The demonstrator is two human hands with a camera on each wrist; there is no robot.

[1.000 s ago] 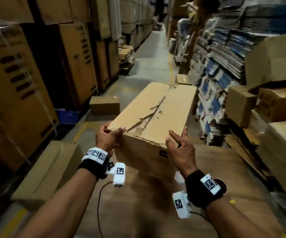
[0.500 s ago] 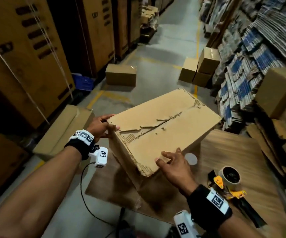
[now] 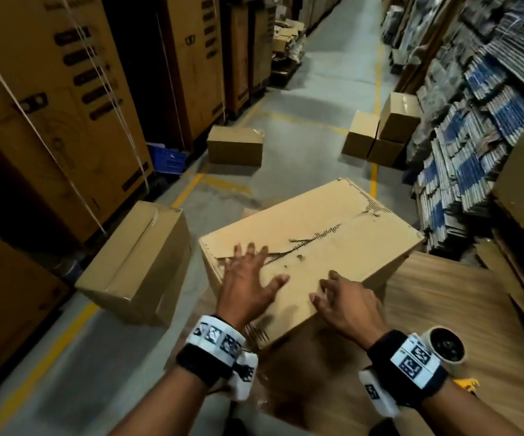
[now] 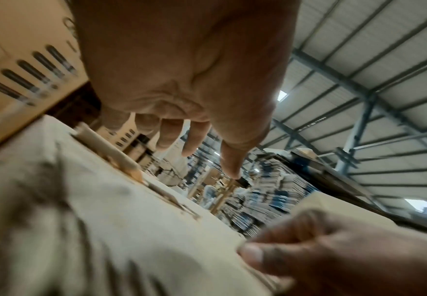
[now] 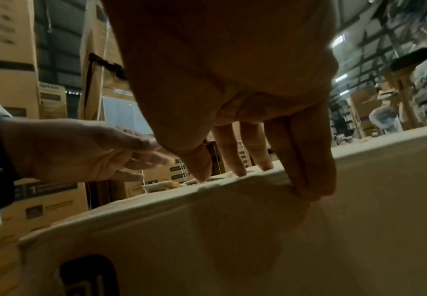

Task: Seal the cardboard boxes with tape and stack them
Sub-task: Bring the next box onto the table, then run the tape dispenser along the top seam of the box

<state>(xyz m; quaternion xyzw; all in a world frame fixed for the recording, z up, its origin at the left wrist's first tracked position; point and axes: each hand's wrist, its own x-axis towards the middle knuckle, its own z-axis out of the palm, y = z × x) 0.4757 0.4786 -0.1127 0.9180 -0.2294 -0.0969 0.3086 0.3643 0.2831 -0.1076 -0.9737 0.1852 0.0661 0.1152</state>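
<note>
A brown cardboard box (image 3: pixel 333 234) with a torn, untaped top seam lies on the wooden table (image 3: pixel 443 297). My left hand (image 3: pixel 248 275) lies flat on the near left part of the box top with its fingers spread. The left wrist view has that hand (image 4: pixel 194 140) hovering just over the box (image 4: pixel 106 230). My right hand (image 3: pixel 342 302) touches the near edge of the top. In the right wrist view its fingertips (image 5: pixel 243 172) rest on the box's rim (image 5: pixel 232 240), holding nothing. A tape dispenser (image 3: pixel 446 346) sits on the table beside my right wrist.
A long closed box (image 3: pixel 137 262) lies on the floor to the left of the table. Farther down the aisle are a single box (image 3: pixel 235 146) and a small stack of boxes (image 3: pixel 383 130). Tall cartons (image 3: pixel 49 121) line the left side, bundled flat stock (image 3: pixel 474 121) the right.
The box has turned and settled on the table. My left hand left the box's left edge and now lies flat on the top. My right hand moved from the near corner onto the top edge.
</note>
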